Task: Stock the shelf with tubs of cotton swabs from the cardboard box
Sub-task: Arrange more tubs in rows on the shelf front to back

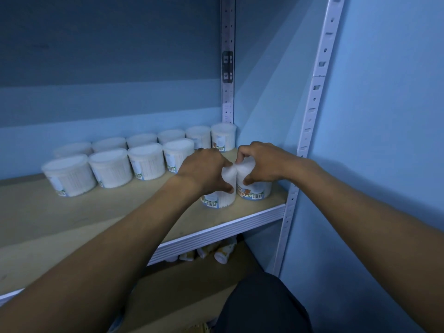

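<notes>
Shelf (pixel 60 212), right front corner: two tubs, touching. Left hand (pixel 204 169) grips the left tub (pixel 217 200); right hand (pixel 262 162) grips the right tub (pixel 254 189). Stocked rows (pixel 134 157) along back edge. Step: placing. Next, likely: release, slide into line.

I have both bare forearms stretched forward and converging toward the middle. My left hand (pixel 204 170) is turned back-up, its fingers curled downward over the top of what it grips, with the thumb tip showing low on the inner side. My right hand (pixel 260 162) sits just beside it, also back-up, wrist slightly bent inward; its fingers are hooked and its thumb pinches lower on the near side. The knuckles of the two hands nearly meet. Low down, my dark-clad knee (pixel 262 306) shows.
</notes>
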